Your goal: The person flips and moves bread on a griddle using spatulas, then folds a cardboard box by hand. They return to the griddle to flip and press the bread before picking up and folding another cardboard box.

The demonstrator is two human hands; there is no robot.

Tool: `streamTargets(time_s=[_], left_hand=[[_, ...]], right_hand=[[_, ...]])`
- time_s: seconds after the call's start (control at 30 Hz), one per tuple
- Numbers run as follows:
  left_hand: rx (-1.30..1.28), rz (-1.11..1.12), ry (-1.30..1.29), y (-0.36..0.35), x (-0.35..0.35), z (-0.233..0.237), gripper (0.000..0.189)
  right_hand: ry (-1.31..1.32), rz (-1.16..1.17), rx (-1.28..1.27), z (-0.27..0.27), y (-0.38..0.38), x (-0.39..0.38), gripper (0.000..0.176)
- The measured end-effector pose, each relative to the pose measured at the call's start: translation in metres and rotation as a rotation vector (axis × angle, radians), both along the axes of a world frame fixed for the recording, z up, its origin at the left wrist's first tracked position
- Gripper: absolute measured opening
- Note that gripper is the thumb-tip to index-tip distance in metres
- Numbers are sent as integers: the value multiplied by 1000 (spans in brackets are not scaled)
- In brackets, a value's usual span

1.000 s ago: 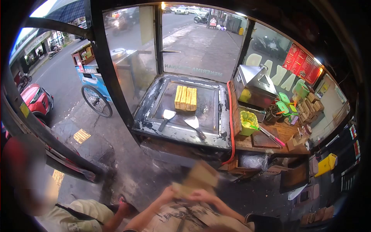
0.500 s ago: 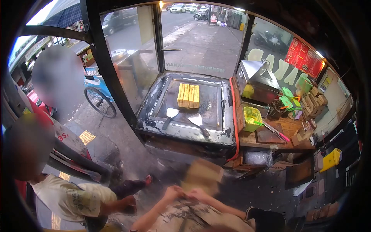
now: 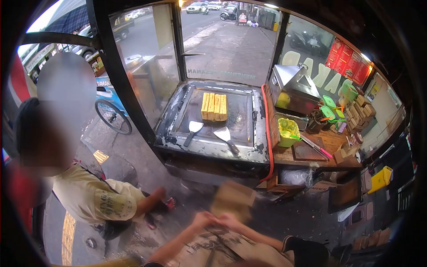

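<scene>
My left hand (image 3: 204, 220) and my right hand (image 3: 229, 222) meet in front of my shirt (image 3: 213, 253), fingers curled in and touching. Whatever they pinch, if anything, is too small to make out. Just beyond them, lower down, a cardboard box (image 3: 233, 199) looks blurred. Farther ahead, a block of sliced yellow bread (image 3: 214, 107) stands on the flat griddle (image 3: 180, 127). Two scrapers lie on the griddle's near side, a left scraper (image 3: 193, 132) and a right scraper (image 3: 226, 139), both apart from my hands.
Right of the griddle runs a red hose (image 3: 268, 133). A wooden counter (image 3: 284, 155) holds a green tub of yellow spread (image 3: 288, 132), pink-handled tongs (image 3: 319, 149) and a metal case (image 3: 294, 91). On the left stands another person (image 3: 98, 196).
The person on the left has shifted to the right, nearer the stall. My hands stay together at my front, moved only slightly. My view has tilted a little.
</scene>
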State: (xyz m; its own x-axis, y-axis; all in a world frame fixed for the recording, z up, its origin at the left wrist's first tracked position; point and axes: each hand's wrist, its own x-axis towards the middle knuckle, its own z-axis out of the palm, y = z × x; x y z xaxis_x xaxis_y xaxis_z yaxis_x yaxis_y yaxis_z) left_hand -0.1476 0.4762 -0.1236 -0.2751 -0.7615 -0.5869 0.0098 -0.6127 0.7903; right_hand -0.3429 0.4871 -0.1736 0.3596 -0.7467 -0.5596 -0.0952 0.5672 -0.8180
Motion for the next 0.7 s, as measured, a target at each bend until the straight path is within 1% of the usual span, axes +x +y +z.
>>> streamTargets(time_s=[0.03, 0.1, 0.17, 0.2, 0.23, 0.3, 0.33, 0.4, 0.43, 0.5, 0.53, 0.57, 0.6, 0.63, 0.7], left_hand=[[5, 22, 29, 0, -1, -6, 34], [-11, -35, -36, 0, -5, -10, 31], [-48, -105, -137, 0, -8, -6, 28], [-77, -146, -206, 0, -10, 4, 26], [-106, -183, -275, 1, -12, 9, 25], [-29, -148, -227, 1, -12, 1, 27], [6, -131, -201, 0, -13, -2, 27], [-65, -129, -242, 0, -16, -4, 29], [-98, -133, -264, 1, -17, -4, 30], [-41, -155, -296, 0, -20, -10, 30], [-15, -165, -316, -2, -20, -11, 31], [-49, -223, -408, -2, -23, -10, 34], [-83, -281, -500, -5, -29, 11, 38], [-115, -336, -592, -7, -32, 23, 42], [-144, -348, -520, -5, -33, -1, 56]], right_hand=[[0, 9, -4, -5, 0, -2, 35], [1, 26, -9, -7, 2, -4, 40], [-50, 31, -47, -1, 8, -7, 30], [-74, 37, -65, 2, 9, -9, 26], [-111, 64, -12, 2, 9, -11, 27], [-179, 124, 94, 7, 5, -15, 27], [-189, 111, 113, 11, 3, -18, 29], [-213, 76, 157, 20, 4, -18, 40], [-87, 128, 100, 25, 2, -14, 40], [164, 228, -15, 32, -2, -5, 40], [153, 220, -12, 33, -2, -5, 40], [139, 214, -10, 35, -2, -4, 40], [125, 209, -8, 35, -3, -3, 40], [85, 204, 50, 33, -4, -3, 40], [4, 184, 163, 26, -11, -4, 40]])
